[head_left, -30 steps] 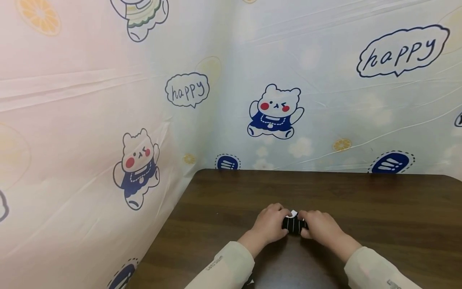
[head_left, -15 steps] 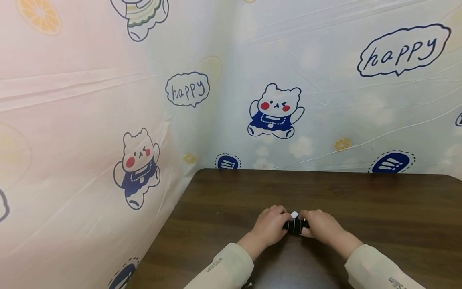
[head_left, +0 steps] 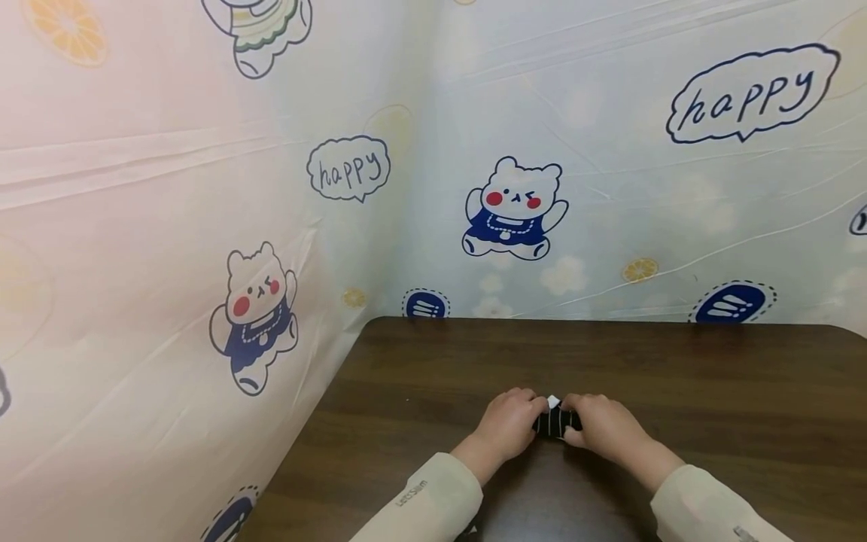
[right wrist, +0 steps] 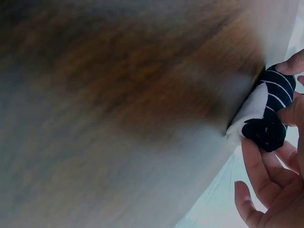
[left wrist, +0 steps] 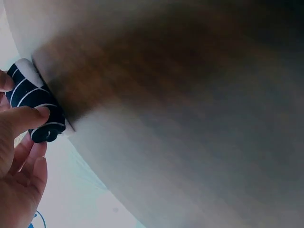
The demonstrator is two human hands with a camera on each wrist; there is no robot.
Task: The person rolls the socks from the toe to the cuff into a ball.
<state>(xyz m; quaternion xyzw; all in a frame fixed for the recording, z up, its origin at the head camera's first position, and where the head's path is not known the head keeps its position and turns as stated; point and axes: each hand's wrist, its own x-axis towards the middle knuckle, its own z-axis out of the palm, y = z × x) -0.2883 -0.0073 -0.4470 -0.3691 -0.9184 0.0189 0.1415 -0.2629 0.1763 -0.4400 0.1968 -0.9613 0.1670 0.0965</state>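
A black sock [head_left: 555, 426] with thin white stripes and a white patch is rolled into a short bundle on the brown table. My left hand [head_left: 506, 424] grips its left end, and my right hand [head_left: 605, 426] grips the right one. In the left wrist view, the thumb presses on the striped roll [left wrist: 35, 97], whose coiled end shows below. Fingers of the right hand [right wrist: 280, 190] lie under the bundle [right wrist: 278, 97] in the right wrist view, with the thumb side on top. The hands cover both ends in the head view.
The table [head_left: 406, 361] has its far edge against a patterned curtain [head_left: 609, 188], and another curtain side hangs along the left. A small dark-and-white item [head_left: 469, 530] peeks out beside the left sleeve [head_left: 433, 500].
Both hands stay on the rolled sock with only slight shifts; the left hand has moved a little to the right. The white patch at the top of the roll looks slightly different in shape.
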